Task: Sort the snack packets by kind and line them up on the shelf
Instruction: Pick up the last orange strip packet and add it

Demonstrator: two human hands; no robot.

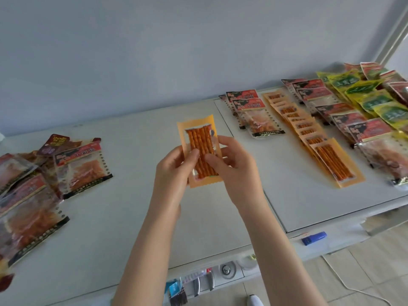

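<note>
Centrally, held upright above the pale shelf (pixel 132 217) and clear of its surface: an orange packet (pixel 199 138), flat and rectangular, zigzag-cut at top and bottom, with a clear window over several twisted reddish sticks. Gripped low on both sides: left hand (pixel 174 173) with thumb on the front and fingers behind, right hand (pixel 234 166) likewise, thumb pressed on the window. No readable print on it. To the right, lying flat and overlapping like tiles: a row of orange packets (pixel 309 133) of the same kind, stretched from the wall toward the front edge. Just left of that row, a short stack of red-label packets (pixel 254 113), glossy, clear-bodied, dotted down the sides, lettering too blurred to read. Farther right, a longer row of red-label packets (pixel 344 115), then yellow-green packets (pixel 371 96) with dark green labels, characters blurred. At far left, a loose pile of packets (pixel 33 184), crinkled and mixed, beside a maroon packet (pixel 54 143) with upside-down yellow print. Below the shelf's front edge, a blue plastic thing (pixel 313 238); on the tiled floor, a white cable (pixel 344 281).
</note>
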